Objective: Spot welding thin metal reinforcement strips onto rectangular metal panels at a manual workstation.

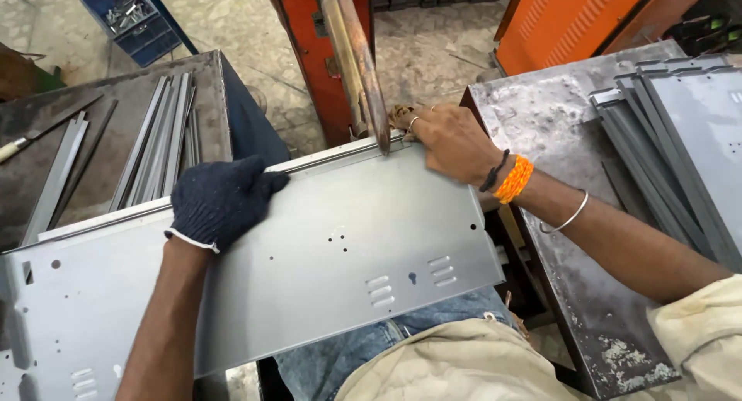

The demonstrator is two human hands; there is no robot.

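Observation:
A long grey sheet-metal panel with punched holes and louvre slots lies across my lap, tilted up to the right. My left hand, in a dark knit glove, presses flat on the panel's far folded edge. My bare right hand, with rings, a black band and an orange thread at the wrist, grips the panel's upper right edge with a scrap of cloth. Right beside those fingers a copper-coloured electrode arm of a red machine comes down onto the panel's folded rim.
To the left, a dark metal table holds several grey metal strips. A worn steel table on the right carries a stack of grey panels. An orange cabinet stands behind. A blue crate with small parts sits on the floor.

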